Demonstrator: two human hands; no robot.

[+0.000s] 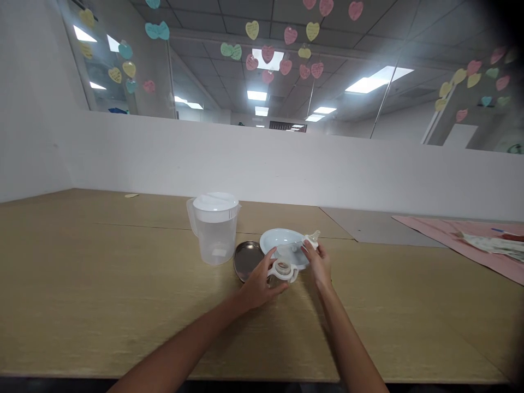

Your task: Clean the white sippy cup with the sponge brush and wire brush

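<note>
My left hand (258, 285) is wrapped round a baby bottle (283, 268), a clear one with a white handled collar and its round mouth uncovered and facing up. In my right hand (318, 263) is a bottle nipple top (313, 239), white with a clear teat pointing up and right. A thin straw-like line seems to run left from it over the bowl. Behind both hands is a white oval bowl (270, 238), partly hidden by them. A round metal dish (247, 258) lies just left of the bowl, its near edge partly covered by my left hand.
A lidded clear plastic pitcher (216, 234) stands upright left of the metal dish. At the far right a pink cloth (442, 234) holds a white cloth-like item (491, 243). A white wall (245, 164) with windows above closes off the wooden table's (123, 305) back edge.
</note>
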